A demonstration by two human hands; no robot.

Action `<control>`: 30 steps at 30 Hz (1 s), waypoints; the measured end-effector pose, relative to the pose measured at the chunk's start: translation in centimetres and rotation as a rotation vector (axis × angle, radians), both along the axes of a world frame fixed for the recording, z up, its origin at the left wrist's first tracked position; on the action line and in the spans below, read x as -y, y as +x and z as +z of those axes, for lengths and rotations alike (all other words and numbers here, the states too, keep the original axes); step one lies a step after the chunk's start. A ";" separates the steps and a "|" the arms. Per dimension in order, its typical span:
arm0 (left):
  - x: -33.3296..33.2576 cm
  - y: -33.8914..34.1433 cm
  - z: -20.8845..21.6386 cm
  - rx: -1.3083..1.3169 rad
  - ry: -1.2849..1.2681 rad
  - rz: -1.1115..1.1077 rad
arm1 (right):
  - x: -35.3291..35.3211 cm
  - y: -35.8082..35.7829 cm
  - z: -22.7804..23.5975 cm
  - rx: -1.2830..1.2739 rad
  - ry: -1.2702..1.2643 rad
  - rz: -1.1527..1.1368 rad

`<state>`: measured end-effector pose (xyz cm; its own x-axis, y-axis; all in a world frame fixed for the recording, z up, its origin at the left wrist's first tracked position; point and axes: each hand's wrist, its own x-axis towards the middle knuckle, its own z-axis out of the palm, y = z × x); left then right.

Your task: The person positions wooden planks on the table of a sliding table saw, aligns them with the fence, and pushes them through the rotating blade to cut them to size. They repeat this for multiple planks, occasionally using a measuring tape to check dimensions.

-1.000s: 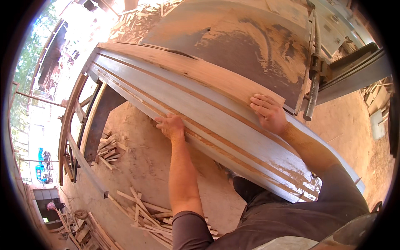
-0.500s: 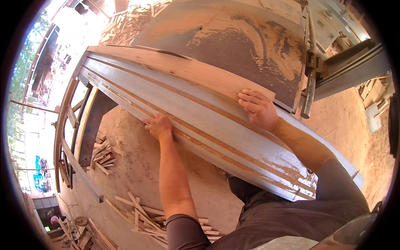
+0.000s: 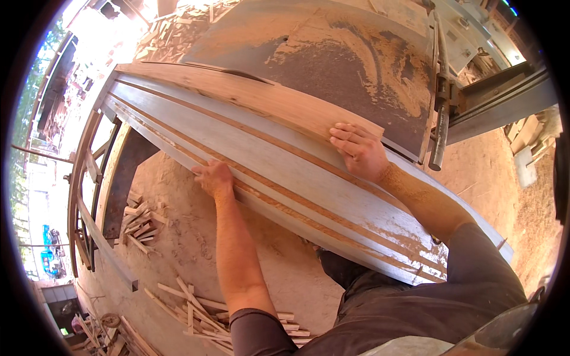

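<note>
A long pale wooden board (image 3: 237, 89) lies along the far side of a grey metal table (image 3: 279, 139) with brown strips running down it. My right hand (image 3: 359, 153) rests over the board near its right end, fingers close together and bent onto the wood. Sawdust coats that wrist and forearm. At the near edge of the metal table is my left hand (image 3: 215, 178), its fingers curled over the rim; the underside of its grip is hidden.
Beyond the board spreads a dark machine table (image 3: 356, 65) strewn with sawdust. A metal bar (image 3: 440, 127) and a rail (image 3: 504, 104) stand at the right. Wood offcuts (image 3: 139, 225) and loose strips (image 3: 202, 311) litter the floor. A curved frame (image 3: 83, 184) rises at the left.
Both hands and the board have shifted slightly left, along with the striped metal table. The view has also moved a little. Each hand keeps its contact.
</note>
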<state>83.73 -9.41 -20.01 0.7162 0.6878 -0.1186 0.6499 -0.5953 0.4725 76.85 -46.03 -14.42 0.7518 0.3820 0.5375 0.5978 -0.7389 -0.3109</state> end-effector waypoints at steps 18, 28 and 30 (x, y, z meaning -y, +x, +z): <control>-3.2 3.2 0.0 -0.021 -0.037 0.001 | -2.9 3.1 -0.6 0.003 0.019 -0.010; -5.7 4.8 -1.2 0.044 -0.010 0.008 | -5.0 4.7 -0.7 0.019 0.036 0.006; -6.3 5.2 -1.4 0.066 -0.025 0.005 | -5.4 5.1 -0.7 0.021 0.046 0.013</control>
<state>88.98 -3.14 -21.44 0.7197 0.6887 -0.0885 0.6196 -0.5795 0.5295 81.93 -40.65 -15.15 0.7354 0.3662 0.5702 0.6139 -0.7164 -0.3315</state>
